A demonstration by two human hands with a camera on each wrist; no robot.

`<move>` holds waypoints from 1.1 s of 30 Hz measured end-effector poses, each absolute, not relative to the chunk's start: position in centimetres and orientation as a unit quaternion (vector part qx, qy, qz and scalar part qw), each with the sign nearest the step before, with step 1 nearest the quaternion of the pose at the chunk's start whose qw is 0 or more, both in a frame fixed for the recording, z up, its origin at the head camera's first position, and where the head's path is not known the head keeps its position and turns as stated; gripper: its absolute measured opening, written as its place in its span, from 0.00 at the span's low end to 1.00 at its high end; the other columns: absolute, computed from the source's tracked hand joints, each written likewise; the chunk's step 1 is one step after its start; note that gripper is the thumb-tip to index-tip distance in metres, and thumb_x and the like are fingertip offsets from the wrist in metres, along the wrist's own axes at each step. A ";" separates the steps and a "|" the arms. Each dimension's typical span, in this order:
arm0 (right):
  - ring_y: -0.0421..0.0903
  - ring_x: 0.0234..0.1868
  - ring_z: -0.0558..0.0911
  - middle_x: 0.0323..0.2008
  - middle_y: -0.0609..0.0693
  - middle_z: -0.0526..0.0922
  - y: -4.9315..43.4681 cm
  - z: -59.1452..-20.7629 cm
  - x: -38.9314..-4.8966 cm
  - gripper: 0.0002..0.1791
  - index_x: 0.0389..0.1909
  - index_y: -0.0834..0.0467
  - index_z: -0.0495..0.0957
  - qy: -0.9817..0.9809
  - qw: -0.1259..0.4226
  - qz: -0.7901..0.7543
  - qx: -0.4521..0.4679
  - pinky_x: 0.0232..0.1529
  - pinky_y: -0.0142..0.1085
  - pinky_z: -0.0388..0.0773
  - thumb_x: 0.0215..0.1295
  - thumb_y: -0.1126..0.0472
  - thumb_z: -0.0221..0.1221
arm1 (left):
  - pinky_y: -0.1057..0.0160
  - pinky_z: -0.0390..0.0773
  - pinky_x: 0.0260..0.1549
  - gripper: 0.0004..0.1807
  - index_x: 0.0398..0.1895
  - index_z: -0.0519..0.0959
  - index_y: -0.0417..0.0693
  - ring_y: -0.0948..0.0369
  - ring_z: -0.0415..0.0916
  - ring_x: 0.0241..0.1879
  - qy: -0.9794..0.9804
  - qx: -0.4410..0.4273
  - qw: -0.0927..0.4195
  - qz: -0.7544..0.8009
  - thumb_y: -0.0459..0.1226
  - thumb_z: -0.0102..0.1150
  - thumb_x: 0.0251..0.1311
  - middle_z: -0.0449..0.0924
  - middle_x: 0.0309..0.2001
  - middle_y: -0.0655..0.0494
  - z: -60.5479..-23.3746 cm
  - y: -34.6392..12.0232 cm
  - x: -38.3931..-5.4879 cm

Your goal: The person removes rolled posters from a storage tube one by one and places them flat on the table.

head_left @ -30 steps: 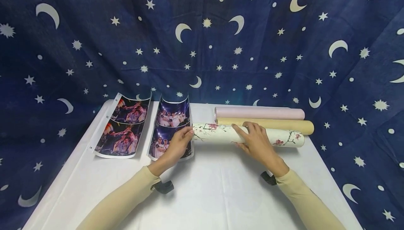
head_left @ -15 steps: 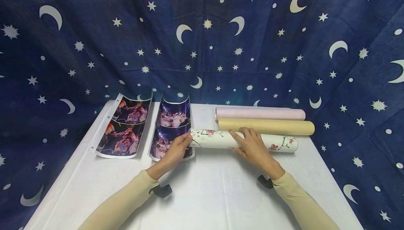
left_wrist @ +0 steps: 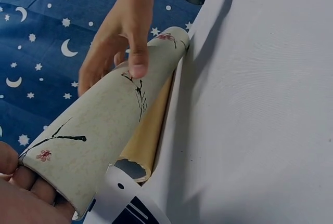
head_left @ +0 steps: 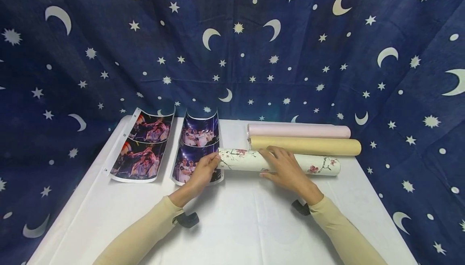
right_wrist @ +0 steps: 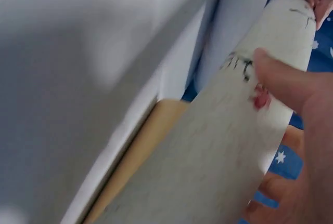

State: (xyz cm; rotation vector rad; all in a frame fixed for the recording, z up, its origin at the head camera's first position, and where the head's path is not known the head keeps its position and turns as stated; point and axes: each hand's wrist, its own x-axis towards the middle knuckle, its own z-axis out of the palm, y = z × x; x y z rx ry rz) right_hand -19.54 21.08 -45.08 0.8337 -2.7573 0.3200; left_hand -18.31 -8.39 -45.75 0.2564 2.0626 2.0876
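Observation:
A cream wallpaper roll (head_left: 232,160) with red blossoms and dark branches lies across both hands, raised over the table as the left wrist view shows. My left hand (head_left: 200,175) pinches the rim at its left end, fingers tucked inside the tube and thumb outside. My right hand (head_left: 287,170) spans its middle, thumb on the near side and fingers round the far side. Just behind it lie a yellow roll (head_left: 305,145) and a pink roll (head_left: 298,130), side by side. The hollow end of the yellow roll (left_wrist: 134,168) shows in the left wrist view.
Two curled photo prints, one of people under orange light (head_left: 139,158) and one of a group in white (head_left: 199,133), stand on the left of the white table (head_left: 232,224). A navy moon-and-star cloth (head_left: 232,43) hangs behind the table's back edge.
The wallpaper roll has shifted slightly left and toward me, both hands moving with it. The right hand has slid a little left. The other rolls and the prints have stayed put.

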 end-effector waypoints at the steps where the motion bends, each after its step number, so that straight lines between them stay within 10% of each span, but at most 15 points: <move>1: 0.61 0.66 0.69 0.66 0.57 0.69 20.7 -45.0 -19.6 0.44 0.72 0.45 0.62 -0.943 0.116 0.118 0.290 0.66 0.61 0.63 0.56 0.40 0.67 | 0.48 0.54 0.74 0.24 0.67 0.64 0.29 0.46 0.62 0.71 0.695 0.086 0.097 0.707 0.38 0.37 0.76 0.74 0.63 0.36 -45.7 -8.4 -18.3; 18: 0.58 0.61 0.75 0.63 0.56 0.74 17.1 -44.5 -20.8 0.44 0.73 0.45 0.61 -0.938 0.101 0.106 0.313 0.63 0.53 0.69 0.57 0.37 0.65 | 0.49 0.61 0.71 0.21 0.62 0.69 0.29 0.51 0.72 0.62 0.687 0.062 0.084 0.719 0.36 0.42 0.74 0.80 0.54 0.36 -45.3 -8.2 -18.4; 26: 0.59 0.58 0.77 0.60 0.57 0.76 17.1 -44.9 -20.6 0.42 0.72 0.45 0.63 -0.937 0.115 0.094 0.317 0.58 0.51 0.71 0.58 0.41 0.66 | 0.65 0.75 0.36 0.13 0.51 0.76 0.35 0.66 0.73 0.29 0.702 0.015 0.061 0.709 0.35 0.52 0.70 0.85 0.33 0.56 -45.3 -8.4 -18.3; 33: 0.57 0.56 0.78 0.59 0.56 0.77 17.3 -45.0 -20.5 0.42 0.71 0.45 0.64 -0.935 0.125 0.091 0.319 0.55 0.49 0.72 0.57 0.41 0.67 | 0.65 0.76 0.35 0.12 0.48 0.76 0.36 0.63 0.77 0.31 0.702 0.007 0.064 0.709 0.37 0.55 0.69 0.87 0.41 0.45 -45.2 -8.5 -18.5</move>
